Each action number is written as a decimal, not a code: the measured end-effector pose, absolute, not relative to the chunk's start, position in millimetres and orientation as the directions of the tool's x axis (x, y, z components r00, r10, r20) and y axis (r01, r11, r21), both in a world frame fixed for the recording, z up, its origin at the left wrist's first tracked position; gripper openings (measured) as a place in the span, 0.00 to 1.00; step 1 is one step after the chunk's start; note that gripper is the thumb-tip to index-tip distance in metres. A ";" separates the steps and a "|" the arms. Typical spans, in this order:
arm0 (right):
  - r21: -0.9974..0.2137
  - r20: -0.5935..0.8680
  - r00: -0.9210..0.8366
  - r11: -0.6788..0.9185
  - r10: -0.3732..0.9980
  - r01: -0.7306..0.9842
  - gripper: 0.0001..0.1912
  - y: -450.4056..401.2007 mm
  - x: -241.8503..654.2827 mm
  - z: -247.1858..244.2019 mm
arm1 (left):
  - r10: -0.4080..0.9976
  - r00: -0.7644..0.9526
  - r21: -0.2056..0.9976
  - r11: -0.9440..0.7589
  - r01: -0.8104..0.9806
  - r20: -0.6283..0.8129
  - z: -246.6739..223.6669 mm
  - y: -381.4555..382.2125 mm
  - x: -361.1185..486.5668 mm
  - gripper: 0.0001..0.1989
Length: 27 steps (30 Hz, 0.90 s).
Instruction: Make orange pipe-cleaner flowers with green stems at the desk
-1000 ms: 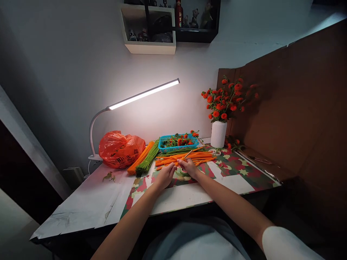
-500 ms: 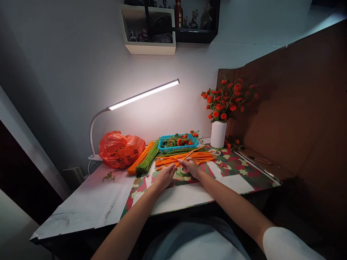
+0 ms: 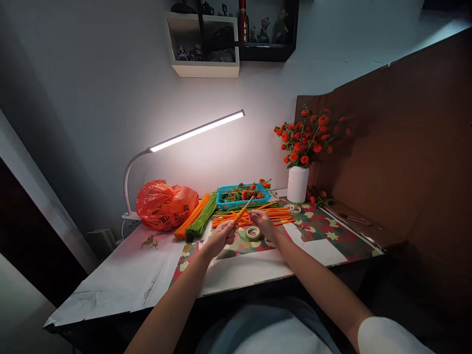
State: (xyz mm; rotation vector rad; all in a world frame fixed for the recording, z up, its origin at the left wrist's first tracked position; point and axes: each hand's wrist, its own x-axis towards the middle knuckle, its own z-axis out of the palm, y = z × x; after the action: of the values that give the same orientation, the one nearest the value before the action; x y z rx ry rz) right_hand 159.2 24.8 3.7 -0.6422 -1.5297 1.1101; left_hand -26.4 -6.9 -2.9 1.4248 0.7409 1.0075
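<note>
near the middle of the frame, the left hand (image 3: 224,233) had its fingers closed around the lower part of a slim stick (image 3: 250,201), which slanted up and to the right; orange fuzzy stem (image 3: 240,215) covered its middle, while the upper end was pale and bare; the right hand (image 3: 263,222) was just beside it, fingertips bunched close together, though whether they pinched a strand could not be told; the coiling seemed partly done, with no bloom formed on this piece; red-orange flowers (image 3: 304,135) stood made in the white vase (image 3: 297,184) at right of centre, and more lay in the blue basket (image 3: 224,203) at centre; plenty looked left to use, with loose orange stems (image 3: 282,215) behind the hands and a green bundle (image 3: 201,219) left of centre; the tape roll (image 3: 259,231) lay below the hands, apart from both
</note>
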 end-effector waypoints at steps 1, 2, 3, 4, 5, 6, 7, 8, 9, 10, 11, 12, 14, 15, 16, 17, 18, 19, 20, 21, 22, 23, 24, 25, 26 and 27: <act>-0.888 0.460 -0.262 0.440 0.848 -0.135 0.26 26.5 162.1 4.6 | 0.867 0.480 0.988 -0.077 -0.134 0.133 -2.3 -7.5 -28.9 0.23; -0.878 0.478 -0.247 0.465 0.843 -0.113 0.26 28.3 165.2 5.1 | 0.844 0.525 0.990 -0.052 -0.129 0.113 -1.8 -8.2 -31.4 0.22; -0.870 0.492 -0.231 0.485 0.840 -0.091 0.25 30.1 168.5 5.3 | 0.822 0.562 0.994 -0.041 -0.099 0.090 -1.3 -8.8 -33.7 0.22; -0.866 0.498 -0.218 0.496 0.839 -0.065 0.25 31.9 172.0 5.0 | 0.807 0.586 0.998 -0.050 -0.048 0.068 -0.8 -9.3 -35.8 0.22; -0.866 0.494 -0.216 0.500 0.842 -0.032 0.25 33.5 175.5 4.4 | 0.800 0.598 0.997 -0.077 0.023 0.048 -0.2 -9.5 -37.8 0.22; -0.867 0.483 -0.223 0.498 0.847 0.012 0.24 34.8 178.8 3.5 | 0.802 0.597 0.987 -0.121 0.110 0.032 0.5 -9.5 -39.6 0.23; -0.865 0.471 -0.233 0.497 0.851 0.068 0.24 35.9 181.9 2.5 | 0.811 0.584 0.963 -0.177 0.204 0.025 1.3 -9.5 -41.2 0.24; -0.854 0.464 -0.244 0.503 0.851 0.131 0.24 36.7 184.7 1.4 | 0.825 0.564 0.926 -0.235 0.297 0.028 2.3 -9.4 -42.7 0.26; -0.834 0.466 -0.255 0.517 0.847 0.193 0.23 37.3 186.9 0.3 | 0.838 0.544 0.881 -0.285 0.378 0.038 3.5 -9.3 -43.9 0.27; -0.808 0.477 -0.263 0.536 0.839 0.245 0.23 37.7 188.6 -0.7 | 0.848 0.528 0.836 -0.324 0.442 0.049 4.8 -9.4 -44.9 0.28; -0.779 0.493 -0.272 0.559 0.826 0.285 0.23 38.1 189.7 -1.6 | 0.855 0.516 0.799 -0.349 0.489 0.058 6.1 -9.5 -45.7 0.28; -0.753 0.510 -0.279 0.579 0.814 0.313 0.23 38.4 190.5 -2.3 | 0.858 0.510 0.772 -0.366 0.519 0.064 7.4 -9.7 -46.3 0.28; -0.716 0.531 -0.287 0.603 0.798 0.352 0.22 39.2 191.3 -3.4 | 0.855 0.514 0.745 -0.381 0.547 0.060 9.4 -10.1 -47.5 0.29; -0.705 0.534 -0.283 0.604 0.797 0.372 0.22 39.6 191.7 -3.8 | 0.853 0.519 0.740 -0.382 0.553 0.053 10.2 -10.2 -48.1 0.29; -0.695 0.532 -0.278 0.601 0.799 0.395 0.22 40.1 192.2 -4.2 | 0.852 0.522 0.737 -0.380 0.559 0.043 10.7 -10.2 -48.8 0.28; -0.685 0.525 -0.281 0.595 0.803 0.420 0.22 40.7 192.8 -4.5 | 0.852 0.523 0.734 -0.376 0.566 0.033 11.1 -10.2 -49.6 0.29; -0.673 0.515 -0.292 0.591 0.806 0.444 0.22 41.3 193.6 -4.7 | 0.853 0.521 0.728 -0.372 0.576 0.024 11.4 -10.2 -50.4 0.29; -0.659 0.504 -0.310 0.591 0.806 0.466 0.21 41.9 194.5 -4.8 | 0.857 0.516 0.719 -0.370 0.588 0.018 11.6 -10.3 -51.2 0.28; -0.641 0.495 -0.332 0.596 0.803 0.484 0.21 42.5 195.5 -4.8 | 0.860 0.510 0.706 -0.371 0.603 0.016 11.7 -10.3 -51.8 0.28; -0.620 0.489 -0.358 0.605 0.796 0.499 0.21 43.1 196.4 -4.7 | 0.862 0.507 0.689 -0.377 0.619 0.015 11.8 -10.3 -52.2 0.28; -0.599 0.485 -0.381 0.616 0.788 0.512 0.21 43.5 197.1 -4.5 | 0.862 0.506 0.671 -0.383 0.635 0.013 11.8 -10.3 -52.3 0.27; -0.579 0.482 -0.397 0.624 0.781 0.525 0.21 43.8 197.5 -4.3 | 0.863 0.505 0.654 -0.386 0.651 0.007 11.6 -10.3 -52.2 0.27; -0.560 0.481 -0.407 0.629 0.777 0.538 0.21 43.9 197.5 -4.0 | 0.864 0.504 0.639 -0.387 0.665 -0.002 11.1 -10.1 -51.9 0.27; -0.542 0.483 -0.412 0.634 0.773 0.552 0.20 43.6 197.1 -3.8 | 0.865 0.502 0.623 -0.389 0.679 -0.007 10.3 -9.9 -51.3 0.26; -0.526 0.493 -0.410 0.638 0.768 0.563 0.20 42.9 196.1 -3.6 | 0.867 0.497 0.606 -0.393 0.691 -0.005 9.3 -9.5 -50.5 0.26; -0.512 0.511 -0.399 0.642 0.762 0.570 0.20 41.9 194.7 -3.5 | 0.870 0.493 0.586 -0.401 0.704 0.004 8.0 -9.1 -49.5 0.26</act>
State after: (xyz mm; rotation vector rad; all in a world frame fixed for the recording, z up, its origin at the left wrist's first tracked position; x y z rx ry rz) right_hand 194.7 41.9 -3.5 -1.0327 -2.1187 0.3301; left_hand -49.5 -9.1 8.0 2.2211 1.2925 0.4237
